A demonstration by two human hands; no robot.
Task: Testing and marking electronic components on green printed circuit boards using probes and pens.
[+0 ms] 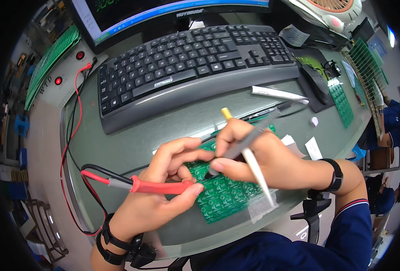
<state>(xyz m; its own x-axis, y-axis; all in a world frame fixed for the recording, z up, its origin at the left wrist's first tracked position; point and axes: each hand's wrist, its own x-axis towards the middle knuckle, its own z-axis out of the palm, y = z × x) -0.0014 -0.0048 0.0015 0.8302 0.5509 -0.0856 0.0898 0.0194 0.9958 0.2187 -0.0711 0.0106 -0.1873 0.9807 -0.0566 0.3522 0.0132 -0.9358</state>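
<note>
A red test probe (157, 186) lies across the palm of my left hand (150, 212), with thumb and fingers closed on its front end. Red and black leads run back from it. The fingertips are at the left part of a green printed circuit board panel (224, 201), which carries rows of small repeated units. Over the panel, my right hand (276, 158) pinches a grey pen (249, 139), blurred at its upper end, its dark tip low near the board. Whether the tip touches is hard to tell. A white stick (256, 170) with a yellow end passes through the same hand.
A black keyboard (186, 63) stands beyond my hands, below a monitor (132, 18). To the right are a mouse (315, 83), a white marker (279, 94) and another green board (340, 101). At left, a grey tester box (51, 97) has red buttons. People sit far right.
</note>
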